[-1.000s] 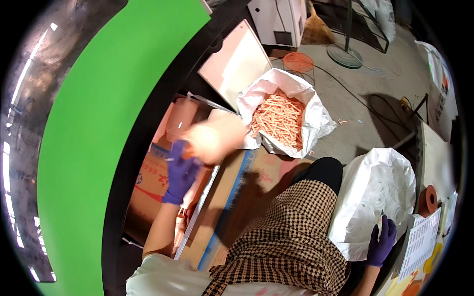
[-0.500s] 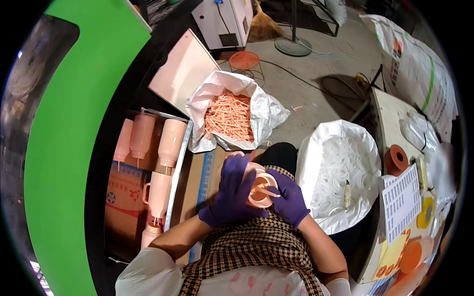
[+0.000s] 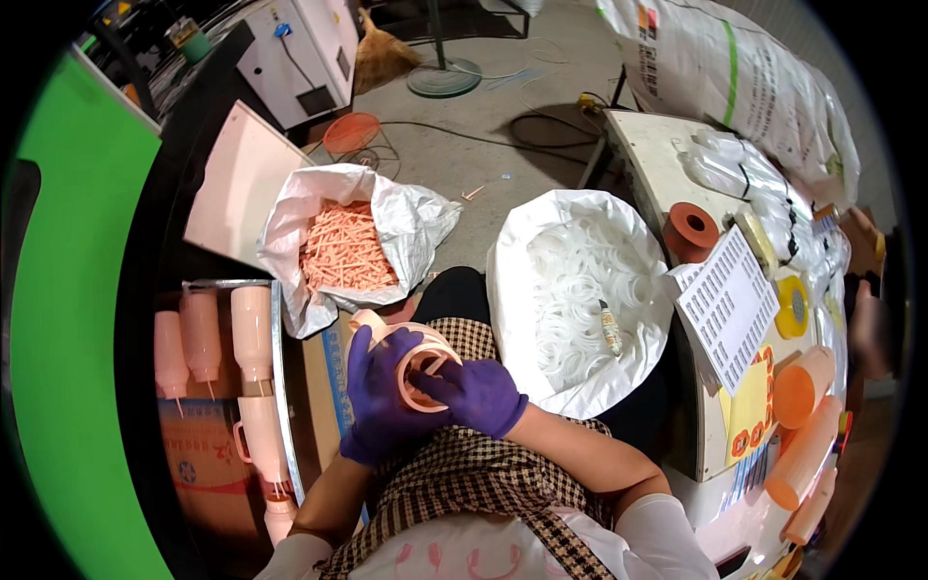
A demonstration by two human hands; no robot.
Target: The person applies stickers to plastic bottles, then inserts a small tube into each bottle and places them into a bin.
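A pink plastic mug [image 3: 442, 338] with a handle [image 3: 365, 320] is tipped so that its open mouth faces me, held over my lap. My left hand [image 3: 379, 391], in a purple glove, is wrapped round its left side. Fingers of my right hand [image 3: 478, 394], gloved too, reach into the mug's mouth and are bent together. A sliver of pink shows by those fingertips, but what they pinch is hidden. On the left, several pink mugs [image 3: 261, 435] with thin sticks hanging from them lie in an open metal-edged box [image 3: 277, 358].
A white sack [image 3: 422, 217] of pink plastic sticks [image 3: 346, 253] stands ahead. To its right, another white sack [image 3: 503, 290] holds clear rings [image 3: 570, 300] and a marker-like tube [image 3: 610, 329]. At right, a table [image 3: 643, 145] bears a brown tape roll [image 3: 691, 232], printed sheets [image 3: 730, 300] and orange cylinders [image 3: 804, 387].
My view has turned right, so the surroundings sit further left. The pink stick seen at the mug's mouth by my right hand is now mostly hidden; my right fingers have gone into the mouth.
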